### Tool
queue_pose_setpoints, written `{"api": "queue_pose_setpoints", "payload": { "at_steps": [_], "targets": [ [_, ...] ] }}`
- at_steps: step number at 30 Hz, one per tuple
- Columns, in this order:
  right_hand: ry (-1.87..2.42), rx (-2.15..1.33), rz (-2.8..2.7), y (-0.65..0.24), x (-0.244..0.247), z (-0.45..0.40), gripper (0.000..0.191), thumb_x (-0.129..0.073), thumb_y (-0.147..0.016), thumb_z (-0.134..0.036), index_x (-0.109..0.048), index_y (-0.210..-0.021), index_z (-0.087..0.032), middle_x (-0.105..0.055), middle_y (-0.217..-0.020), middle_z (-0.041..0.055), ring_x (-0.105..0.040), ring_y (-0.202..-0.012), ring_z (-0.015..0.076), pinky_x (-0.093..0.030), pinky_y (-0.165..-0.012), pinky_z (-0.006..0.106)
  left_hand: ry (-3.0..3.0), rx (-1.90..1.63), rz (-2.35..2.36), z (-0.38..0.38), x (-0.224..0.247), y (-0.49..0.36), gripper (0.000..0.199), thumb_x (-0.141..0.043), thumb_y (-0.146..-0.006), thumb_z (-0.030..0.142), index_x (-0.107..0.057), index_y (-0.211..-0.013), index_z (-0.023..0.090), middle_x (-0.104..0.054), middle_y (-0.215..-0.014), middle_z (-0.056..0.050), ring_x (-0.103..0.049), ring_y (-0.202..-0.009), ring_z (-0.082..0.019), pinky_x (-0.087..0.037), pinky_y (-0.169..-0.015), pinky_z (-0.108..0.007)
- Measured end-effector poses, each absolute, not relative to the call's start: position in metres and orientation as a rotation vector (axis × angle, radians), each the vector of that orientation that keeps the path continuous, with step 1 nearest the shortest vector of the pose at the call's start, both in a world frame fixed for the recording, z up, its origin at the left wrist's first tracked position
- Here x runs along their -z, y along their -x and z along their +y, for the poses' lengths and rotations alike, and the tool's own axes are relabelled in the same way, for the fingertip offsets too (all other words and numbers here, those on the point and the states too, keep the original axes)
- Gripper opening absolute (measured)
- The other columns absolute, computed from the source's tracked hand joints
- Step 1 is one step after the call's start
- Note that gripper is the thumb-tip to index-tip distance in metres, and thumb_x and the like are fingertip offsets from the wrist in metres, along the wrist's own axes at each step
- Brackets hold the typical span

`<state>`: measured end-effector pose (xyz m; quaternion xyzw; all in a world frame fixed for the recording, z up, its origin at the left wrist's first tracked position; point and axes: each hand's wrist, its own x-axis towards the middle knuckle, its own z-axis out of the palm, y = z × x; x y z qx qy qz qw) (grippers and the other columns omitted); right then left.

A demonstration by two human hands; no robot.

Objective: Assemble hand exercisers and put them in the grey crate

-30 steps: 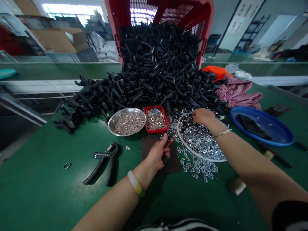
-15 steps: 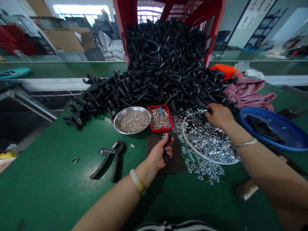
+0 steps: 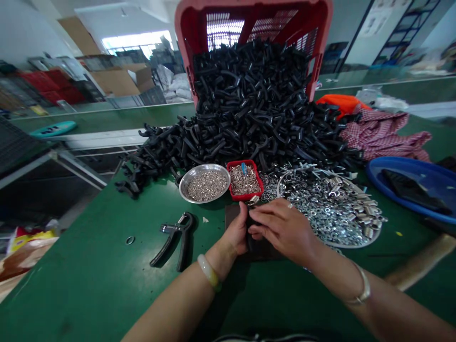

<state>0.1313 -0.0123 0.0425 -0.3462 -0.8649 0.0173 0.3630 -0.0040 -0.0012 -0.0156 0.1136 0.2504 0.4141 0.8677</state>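
Over a dark square pad (image 3: 231,213), my left hand (image 3: 236,233) is closed around a black plastic handle (image 3: 250,240). My right hand (image 3: 288,228) meets it from the right, its fingers bent and pressed against the handle's upper part. A small metal spring (image 3: 254,200) shows just above the fingertips; the fingers hide how it sits. On the left lies an assembled hand grip strengthener (image 3: 178,237) with black handles and a spring. A red box of rivets (image 3: 245,180) stands just beyond my hands, beside a metal bowl of small parts (image 3: 207,186).
A pile of black handles (image 3: 242,109) spills from a tipped red crate (image 3: 185,42). Right of my hands, a round tray (image 3: 370,243) holds springs and washers. Farther right are a blue plate (image 3: 377,166), a checked cloth (image 3: 384,133) and a hammer handle (image 3: 423,261). One ring (image 3: 130,240) lies left.
My right hand has come from the tray's far side back to the black handle in my left hand. The spring now shows by the fingertips. The view has shifted slightly left.
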Motion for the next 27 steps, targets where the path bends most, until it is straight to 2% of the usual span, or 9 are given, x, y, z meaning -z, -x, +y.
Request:
{"api": "queue_pose_setpoints", "payload": {
  "at_steps": [4,8,14,21,24,27],
  "targets": [
    [0.808,0.229,-2.354,-0.124,-0.052,-0.037,0.031,-0.046,-0.084,-0.017,-0.061,-0.110,-0.022,-0.065,-0.099,0.0087,-0.059,-0.090,0.0218,-0.052,-0.071,0.036,-0.517,-0.986,0.513,0.000,0.013,0.015,0.063,-0.057,-0.047,0.074,-0.055,-0.066,0.014,-0.049,-0.058,0.001,-0.048,-0.053,-0.009,-0.040,-0.049,-0.020],
    [0.764,0.321,-2.289,-0.118,-0.056,-0.054,0.032,-0.043,-0.085,-0.015,-0.061,-0.109,-0.025,-0.068,-0.091,0.0074,-0.062,-0.083,0.0202,-0.054,-0.070,0.035,-0.712,-1.026,0.485,0.000,0.010,0.020,0.062,-0.061,-0.038,0.074,-0.049,-0.058,0.016,-0.042,-0.053,0.003,-0.045,-0.055,-0.010,-0.040,-0.053,-0.023],
    [0.713,0.255,-2.245,-0.122,-0.045,-0.049,0.035,-0.052,-0.079,-0.011,-0.058,-0.113,-0.019,-0.066,-0.097,0.0108,-0.060,-0.089,0.0220,-0.053,-0.075,0.037,-0.706,-1.048,0.411,-0.004,0.006,0.021,0.057,-0.068,-0.043,0.068,-0.050,-0.062,0.017,-0.043,-0.061,0.002,-0.038,-0.053,-0.008,-0.036,-0.050,-0.021],
    [0.604,0.268,-2.196,-0.127,-0.028,-0.042,0.036,-0.056,-0.077,-0.009,-0.055,-0.112,-0.016,-0.064,-0.095,0.0090,-0.057,-0.086,0.0181,-0.052,-0.073,0.033,-0.750,-1.035,0.381,-0.007,0.012,0.014,0.061,-0.060,-0.048,0.073,-0.050,-0.065,0.016,-0.045,-0.061,0.001,-0.038,-0.053,-0.007,-0.035,-0.050,-0.020],
    [0.711,0.312,-2.169,-0.125,-0.029,-0.042,0.031,-0.057,-0.077,-0.010,-0.056,-0.109,-0.012,-0.063,-0.092,0.0106,-0.057,-0.084,0.0187,-0.050,-0.070,0.033,-0.760,-1.058,0.367,-0.004,0.017,0.013,0.061,-0.059,-0.051,0.073,-0.052,-0.069,0.015,-0.048,-0.065,0.001,-0.039,-0.053,-0.007,-0.034,-0.050,-0.020],
    [0.935,0.260,-2.172,-0.125,-0.031,-0.035,0.023,-0.052,-0.083,-0.019,-0.058,-0.104,-0.012,-0.063,-0.084,0.0100,-0.057,-0.079,0.0187,-0.049,-0.070,0.033,-0.820,-1.126,0.496,-0.001,0.019,0.013,0.055,-0.062,-0.056,0.065,-0.054,-0.077,0.015,-0.050,-0.069,0.001,-0.041,-0.054,-0.006,-0.034,-0.052,-0.020]
  ]
}}
